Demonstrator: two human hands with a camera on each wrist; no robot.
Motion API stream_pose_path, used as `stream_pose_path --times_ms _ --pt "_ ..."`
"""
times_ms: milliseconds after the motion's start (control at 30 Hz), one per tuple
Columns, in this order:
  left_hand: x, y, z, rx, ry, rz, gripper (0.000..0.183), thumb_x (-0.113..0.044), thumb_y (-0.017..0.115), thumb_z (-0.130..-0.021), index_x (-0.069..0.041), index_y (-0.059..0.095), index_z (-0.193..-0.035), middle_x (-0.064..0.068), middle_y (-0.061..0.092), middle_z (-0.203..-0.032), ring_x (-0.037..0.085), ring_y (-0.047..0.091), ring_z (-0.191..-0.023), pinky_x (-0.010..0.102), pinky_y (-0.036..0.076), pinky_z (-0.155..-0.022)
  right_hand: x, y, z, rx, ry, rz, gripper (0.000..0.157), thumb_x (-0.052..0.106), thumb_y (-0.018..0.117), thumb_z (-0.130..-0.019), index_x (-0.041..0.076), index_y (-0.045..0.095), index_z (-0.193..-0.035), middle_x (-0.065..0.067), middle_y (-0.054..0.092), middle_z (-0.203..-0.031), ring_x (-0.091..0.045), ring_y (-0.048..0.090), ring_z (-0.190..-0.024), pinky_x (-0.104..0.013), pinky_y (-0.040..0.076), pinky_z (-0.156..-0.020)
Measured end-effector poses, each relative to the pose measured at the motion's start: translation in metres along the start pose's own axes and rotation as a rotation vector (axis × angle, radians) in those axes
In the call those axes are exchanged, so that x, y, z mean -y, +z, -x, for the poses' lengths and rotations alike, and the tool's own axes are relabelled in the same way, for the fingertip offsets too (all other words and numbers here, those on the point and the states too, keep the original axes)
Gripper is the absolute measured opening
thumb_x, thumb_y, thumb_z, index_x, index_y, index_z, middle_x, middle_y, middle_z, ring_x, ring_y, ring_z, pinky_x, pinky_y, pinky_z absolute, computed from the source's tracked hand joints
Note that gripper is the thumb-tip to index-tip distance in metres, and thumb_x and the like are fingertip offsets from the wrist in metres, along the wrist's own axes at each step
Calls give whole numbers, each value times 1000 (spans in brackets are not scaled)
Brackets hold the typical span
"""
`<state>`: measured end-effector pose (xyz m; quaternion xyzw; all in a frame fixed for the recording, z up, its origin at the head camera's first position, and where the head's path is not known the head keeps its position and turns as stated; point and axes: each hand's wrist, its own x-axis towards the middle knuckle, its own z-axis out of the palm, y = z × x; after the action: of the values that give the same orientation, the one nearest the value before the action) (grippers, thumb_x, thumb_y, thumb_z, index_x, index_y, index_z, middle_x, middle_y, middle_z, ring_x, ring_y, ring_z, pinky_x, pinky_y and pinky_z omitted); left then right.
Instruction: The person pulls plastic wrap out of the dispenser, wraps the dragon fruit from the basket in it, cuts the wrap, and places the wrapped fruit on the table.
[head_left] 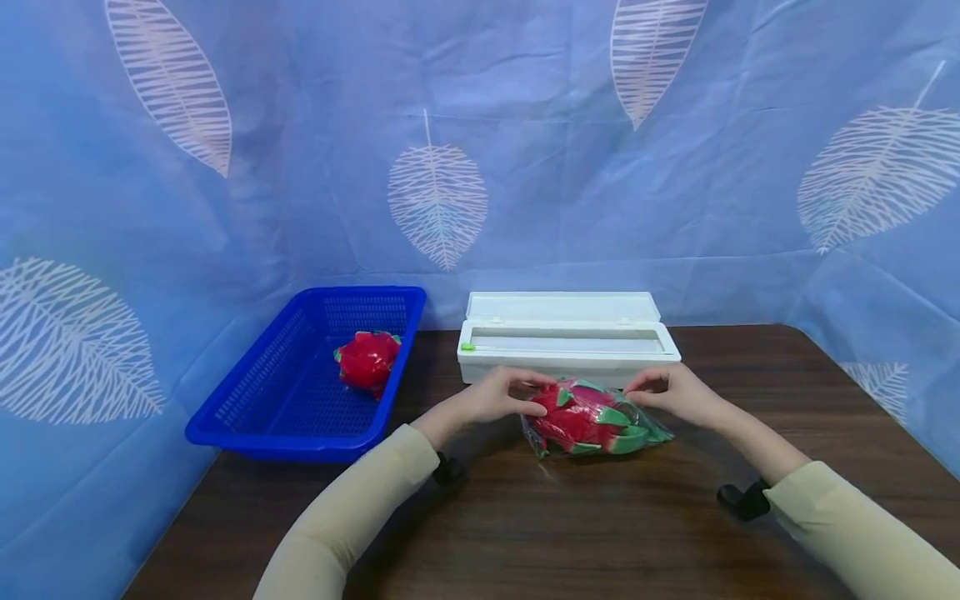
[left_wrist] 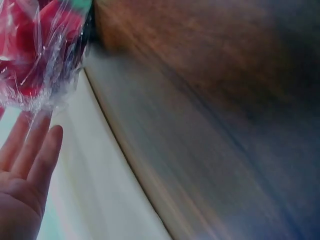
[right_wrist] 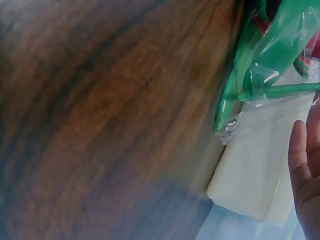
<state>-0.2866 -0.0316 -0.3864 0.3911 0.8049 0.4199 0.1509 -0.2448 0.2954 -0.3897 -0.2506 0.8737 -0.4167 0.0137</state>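
A red dragon fruit with green scales (head_left: 581,417), wrapped in clear cling film (left_wrist: 57,82), lies on the dark wooden table. At its left end, my left hand (head_left: 504,396) touches the wrapped fruit with the thumb in front and fingers behind. The left wrist view shows several fairly straight fingers (left_wrist: 37,150) against the crinkled film. My right hand (head_left: 678,394) pinches the film near the fruit's upper right side between thumb and index finger. Green scale tips (right_wrist: 275,55) poke out under the film in the right wrist view, where the pinching fingertips are partly cut off.
A white cling film dispenser (head_left: 562,358) with its lid raised stands right behind the fruit. Left of it is a blue plastic basket (head_left: 288,446) holding another dragon fruit (head_left: 367,360). A blue leaf-patterned cloth (head_left: 525,208) hangs behind the table (head_left: 570,533).
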Motion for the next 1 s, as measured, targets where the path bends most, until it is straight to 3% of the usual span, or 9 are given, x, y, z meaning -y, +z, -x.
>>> stream_pose_path --times_ms 300,467,600,733,1000 --pt "8 -5 -3 9 -49 63 41 -15 70 -91 -13 63 -131 4 62 -129 14 59 -115 24 51 -87 20 -6 -1 1 7 132 19 13 61 -97 4 72 -109 0 69 -94 -12 59 -79 -27 50 -66" --pt "8 -8 1 -8 -45 131 44 -15 66 -94 -5 57 -136 10 58 -134 20 56 -121 29 50 -90 43 3 -6 -38 -69 141 33 16 62 -97 3 61 -127 -13 62 -119 -26 59 -104 -43 53 -83" --pt "4 -13 14 -103 -63 136 43 -17 62 -97 -4 54 -137 13 54 -137 26 51 -125 37 48 -96 54 17 -9 35 -84 120 59 24 68 -93 6 44 -144 -19 46 -141 -40 44 -126 -60 43 -94" --pt "0 -13 34 -181 -70 86 40 -16 60 -98 -2 55 -135 13 55 -135 30 47 -128 42 45 -98 55 30 -8 121 -46 152 80 36 74 -87 9 33 -150 -20 33 -150 -43 35 -132 -61 42 -94" --pt "-1 -5 69 -145 -169 53 38 -23 63 -97 -9 58 -132 5 58 -132 24 49 -126 45 45 -99 45 45 -8 158 -15 141 96 38 81 -79 11 26 -152 -20 37 -143 -40 45 -122 -50 50 -86"
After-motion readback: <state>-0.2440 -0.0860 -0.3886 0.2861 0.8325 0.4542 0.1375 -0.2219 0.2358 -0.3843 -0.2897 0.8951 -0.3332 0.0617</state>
